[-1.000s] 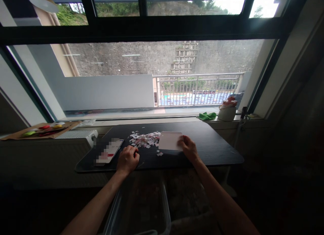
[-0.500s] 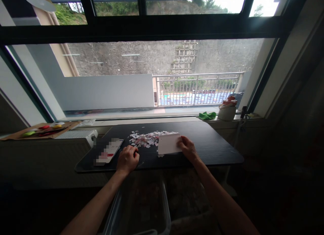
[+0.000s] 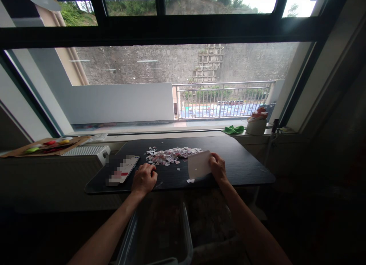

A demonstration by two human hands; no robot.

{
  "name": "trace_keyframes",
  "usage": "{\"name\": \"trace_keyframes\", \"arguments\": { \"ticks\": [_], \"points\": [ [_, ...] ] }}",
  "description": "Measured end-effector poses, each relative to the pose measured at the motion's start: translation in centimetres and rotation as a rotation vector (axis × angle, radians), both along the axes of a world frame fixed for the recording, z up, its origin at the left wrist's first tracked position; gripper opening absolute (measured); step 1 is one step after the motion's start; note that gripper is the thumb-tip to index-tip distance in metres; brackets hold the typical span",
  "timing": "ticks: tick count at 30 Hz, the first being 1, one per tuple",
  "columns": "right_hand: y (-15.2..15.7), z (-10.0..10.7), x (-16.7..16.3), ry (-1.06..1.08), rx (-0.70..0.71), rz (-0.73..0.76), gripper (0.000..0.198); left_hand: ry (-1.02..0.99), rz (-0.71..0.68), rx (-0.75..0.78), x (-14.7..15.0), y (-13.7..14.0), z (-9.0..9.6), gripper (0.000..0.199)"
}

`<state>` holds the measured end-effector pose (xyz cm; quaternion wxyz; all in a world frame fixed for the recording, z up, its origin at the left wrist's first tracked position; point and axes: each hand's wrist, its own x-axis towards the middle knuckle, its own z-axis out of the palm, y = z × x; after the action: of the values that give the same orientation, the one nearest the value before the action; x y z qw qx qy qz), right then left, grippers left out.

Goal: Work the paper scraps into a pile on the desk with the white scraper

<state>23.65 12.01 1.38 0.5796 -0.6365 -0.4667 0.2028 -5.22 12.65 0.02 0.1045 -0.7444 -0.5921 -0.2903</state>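
Note:
My right hand (image 3: 218,167) grips a thin white card (image 3: 199,164) by its right edge. The card is tilted above the dark table (image 3: 240,154), and a small scrap (image 3: 196,168) shows against its face. Under its lower edge a few paper scraps (image 3: 190,180) lie near the table's front edge. Behind the card spreads a pile of small cut paper pieces (image 3: 168,156). My left hand (image 3: 145,177) rests on the table with its fingers curled in and nothing visible in them. It lies between the pile and a phone (image 3: 124,170), partly blurred out.
Below the table's front edge stands a clear plastic bin (image 3: 187,234), dim inside, with a pale piece (image 3: 164,239) in it. A green cloth (image 3: 233,130) and a white pot (image 3: 256,126) sit on the windowsill. At left is a radiator (image 3: 85,151).
My right hand has moved right and slightly nearer with the card, which is now more tilted. Scraps have come towards the front edge with it. My left hand stays in place.

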Motion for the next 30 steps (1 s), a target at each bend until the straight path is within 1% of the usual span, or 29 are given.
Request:
{"name": "trace_keyframes", "arguments": {
  "ticks": [4,9,12,18,26,30],
  "points": [
    [0.14,-0.16,0.18,-0.035,-0.004,-0.005,0.041,-0.001,0.002,-0.003,-0.04,-0.02,0.00,0.018],
    [0.09,0.06,0.06,-0.143,-0.107,0.019,0.041,0.003,0.002,-0.012,0.02,-0.05,0.09,0.019],
    [0.00,0.21,-0.03,-0.189,-0.134,0.010,0.040,0.002,0.004,-0.006,0.05,-0.09,0.17,0.018],
    [-0.03,0.10,0.04,-0.179,-0.102,0.011,0.037,-0.003,0.002,-0.020,0.12,-0.22,0.33,0.018],
    [0.19,-0.18,0.16,-0.116,-0.069,0.026,0.037,-0.003,0.004,-0.031,0.09,-0.21,0.38,0.019],
    [0.07,-0.16,0.07,-0.079,-0.031,0.042,0.037,0.002,0.002,-0.028,0.06,-0.16,0.33,0.019]
  ]
}}
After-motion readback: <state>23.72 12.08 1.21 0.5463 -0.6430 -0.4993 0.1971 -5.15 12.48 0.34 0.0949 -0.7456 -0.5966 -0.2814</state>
